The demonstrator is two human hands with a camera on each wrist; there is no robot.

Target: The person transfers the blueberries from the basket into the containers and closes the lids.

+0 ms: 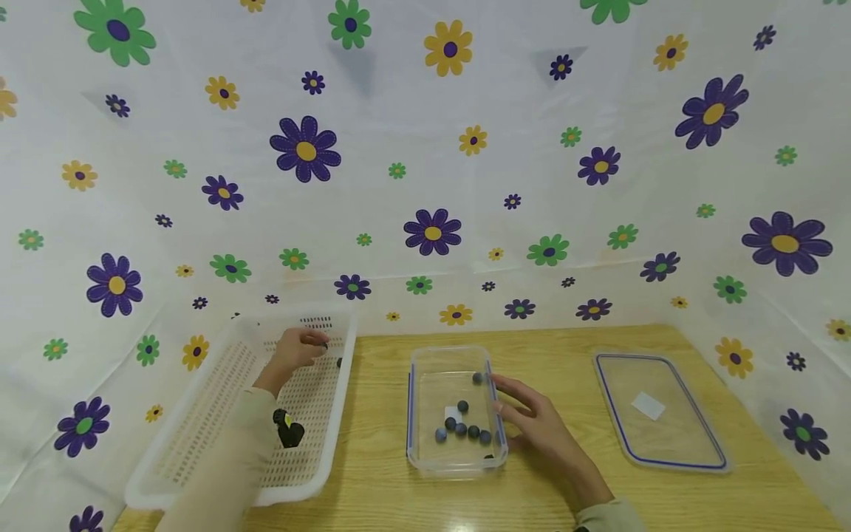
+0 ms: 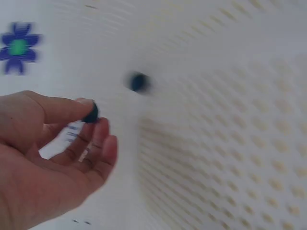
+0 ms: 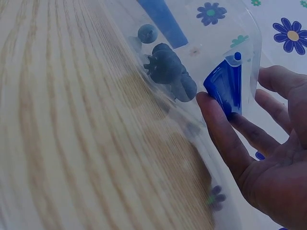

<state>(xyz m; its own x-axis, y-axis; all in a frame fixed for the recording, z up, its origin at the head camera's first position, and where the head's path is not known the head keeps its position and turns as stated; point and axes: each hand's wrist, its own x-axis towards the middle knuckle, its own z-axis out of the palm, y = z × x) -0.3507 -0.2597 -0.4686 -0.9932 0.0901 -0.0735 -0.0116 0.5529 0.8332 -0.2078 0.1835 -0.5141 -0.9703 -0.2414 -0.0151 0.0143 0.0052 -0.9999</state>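
My left hand (image 1: 297, 353) is inside a white perforated basket (image 1: 343, 414), pinching a blueberry (image 2: 91, 113) between thumb and fingertips. Another blueberry (image 1: 340, 363) lies near the basket's right wall; in the left wrist view it shows as a blurred dark ball. My right hand (image 1: 540, 423) is at the right side of a clear plastic box (image 1: 456, 468), its fingers touching the wall beside the blue latch (image 3: 225, 86). Several blueberries (image 1: 462, 406) are scattered on the box's floor, mostly in its front half.
A clear lid (image 1: 673, 441) with a blue seal lies flat on the wooden table (image 1: 545, 499) at the right. Beside my left sleeve is a black object with a yellow mark (image 1: 289, 430). Flower-patterned white cloth (image 1: 505, 244) encloses the table's back and sides.
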